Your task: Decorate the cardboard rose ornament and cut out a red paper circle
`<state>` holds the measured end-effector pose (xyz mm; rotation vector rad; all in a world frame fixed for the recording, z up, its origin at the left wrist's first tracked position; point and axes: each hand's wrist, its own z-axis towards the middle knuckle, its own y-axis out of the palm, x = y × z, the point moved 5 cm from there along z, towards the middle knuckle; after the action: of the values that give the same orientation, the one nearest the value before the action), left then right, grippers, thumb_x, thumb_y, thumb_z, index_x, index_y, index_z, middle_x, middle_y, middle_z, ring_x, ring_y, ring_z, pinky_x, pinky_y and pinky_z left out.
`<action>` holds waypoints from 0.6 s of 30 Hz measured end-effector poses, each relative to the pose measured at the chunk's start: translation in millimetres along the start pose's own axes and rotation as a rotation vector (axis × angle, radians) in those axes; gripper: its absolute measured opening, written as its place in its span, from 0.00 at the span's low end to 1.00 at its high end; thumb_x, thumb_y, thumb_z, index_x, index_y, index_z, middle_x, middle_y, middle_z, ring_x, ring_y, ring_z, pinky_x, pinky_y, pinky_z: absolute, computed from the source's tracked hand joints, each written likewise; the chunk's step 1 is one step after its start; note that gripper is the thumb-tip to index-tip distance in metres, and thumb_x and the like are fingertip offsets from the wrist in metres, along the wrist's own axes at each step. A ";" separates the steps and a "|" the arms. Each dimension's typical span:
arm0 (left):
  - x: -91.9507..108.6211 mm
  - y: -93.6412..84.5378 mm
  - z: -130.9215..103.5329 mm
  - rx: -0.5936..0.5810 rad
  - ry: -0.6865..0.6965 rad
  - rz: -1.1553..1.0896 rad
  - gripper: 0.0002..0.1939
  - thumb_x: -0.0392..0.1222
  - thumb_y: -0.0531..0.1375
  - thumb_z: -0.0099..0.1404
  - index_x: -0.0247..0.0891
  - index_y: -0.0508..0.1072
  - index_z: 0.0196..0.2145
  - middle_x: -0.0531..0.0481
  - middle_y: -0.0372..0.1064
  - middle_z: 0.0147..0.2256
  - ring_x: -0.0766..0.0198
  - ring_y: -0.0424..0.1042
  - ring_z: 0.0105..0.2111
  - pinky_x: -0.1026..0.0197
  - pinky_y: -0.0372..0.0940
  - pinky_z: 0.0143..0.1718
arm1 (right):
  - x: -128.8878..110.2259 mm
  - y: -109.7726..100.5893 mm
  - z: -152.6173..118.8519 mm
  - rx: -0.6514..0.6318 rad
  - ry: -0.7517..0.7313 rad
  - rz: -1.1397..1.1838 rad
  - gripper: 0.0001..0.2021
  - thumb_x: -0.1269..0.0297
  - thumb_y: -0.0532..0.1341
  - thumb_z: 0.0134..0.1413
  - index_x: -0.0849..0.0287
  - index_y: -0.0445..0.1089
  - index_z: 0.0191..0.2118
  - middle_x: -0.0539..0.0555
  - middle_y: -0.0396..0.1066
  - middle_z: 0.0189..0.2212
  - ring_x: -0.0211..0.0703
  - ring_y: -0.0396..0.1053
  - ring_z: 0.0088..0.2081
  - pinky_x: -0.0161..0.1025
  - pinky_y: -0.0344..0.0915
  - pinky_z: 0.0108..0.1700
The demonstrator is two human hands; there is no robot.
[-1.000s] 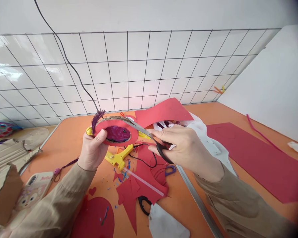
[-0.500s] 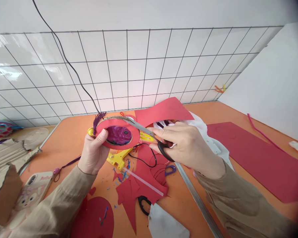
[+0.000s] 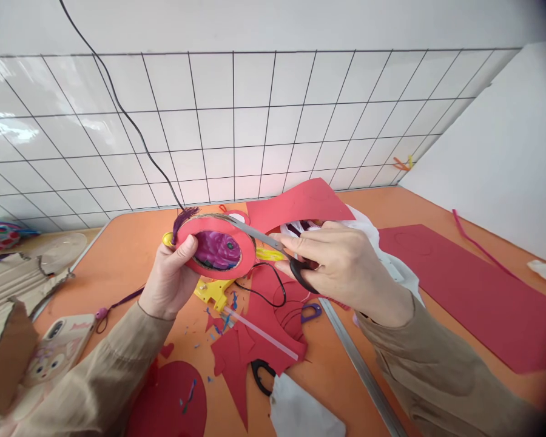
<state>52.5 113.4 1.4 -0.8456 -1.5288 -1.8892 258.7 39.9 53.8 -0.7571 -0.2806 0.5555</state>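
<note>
My left hand [image 3: 171, 276] grips a round red craft piece [image 3: 246, 255] by its left side, thumb on the front. Its oval middle shows a purple flower picture [image 3: 217, 247], and a dark purple tassel [image 3: 182, 223] and a yellow bead [image 3: 167, 239] stick out at its left. Scissors with black handles [image 3: 303, 274] are in my right hand [image 3: 341, 261], its fingers closed round them. Their blades lie against the upper right rim of the red piece. Below sits a yellow hot glue gun [image 3: 215, 294] with a clear glue stick [image 3: 264, 335] in it.
Red paper scraps [image 3: 236, 388] and a second black scissor handle [image 3: 262, 376] lie in front. A metal ruler [image 3: 361, 364] and a large red sheet [image 3: 473, 291] are at right. A phone [image 3: 57, 352] and torn cardboard [image 3: 9, 340] lie left. Behind stands a tiled wall [image 3: 250, 127].
The red piece has tilted slightly in my left hand, its front turning a little more toward me. The scissors stay at its upper right rim, nearly still.
</note>
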 end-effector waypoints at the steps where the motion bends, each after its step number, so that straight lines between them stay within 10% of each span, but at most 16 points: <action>1: 0.0 0.2 0.3 -0.005 -0.012 0.000 0.13 0.39 0.75 0.47 0.40 0.81 0.32 0.52 0.81 0.36 0.63 0.79 0.35 0.66 0.74 0.39 | 1.5 0.8 0.3 -0.018 0.025 0.045 0.08 0.70 0.59 0.56 0.59 0.78 0.36 0.45 0.58 0.16 0.35 0.52 0.20 0.39 0.51 0.27; 8: -10.0 5.5 -1.5 -0.059 -0.191 0.054 0.12 0.39 0.74 0.49 0.36 0.82 0.33 0.50 0.81 0.31 0.66 0.78 0.31 0.70 0.73 0.36 | 27.7 15.1 -6.8 0.020 0.546 0.698 0.19 0.58 0.68 0.49 0.55 0.76 0.48 0.48 0.67 0.24 0.38 0.62 0.26 0.38 0.63 0.29; 18: -32.1 19.8 -23.3 -0.243 -0.468 0.177 0.08 0.36 0.73 0.52 0.34 0.82 0.32 0.49 0.80 0.30 0.66 0.77 0.31 0.68 0.73 0.35 | 11.2 34.4 -4.4 -0.136 0.613 0.947 0.23 0.60 0.71 0.43 0.59 0.76 0.48 0.50 0.69 0.26 0.39 0.65 0.28 0.39 0.66 0.31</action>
<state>85.2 87.9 -14.3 -1.5691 -1.4305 -1.8512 257.0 64.1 26.6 -1.1428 0.6585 1.1549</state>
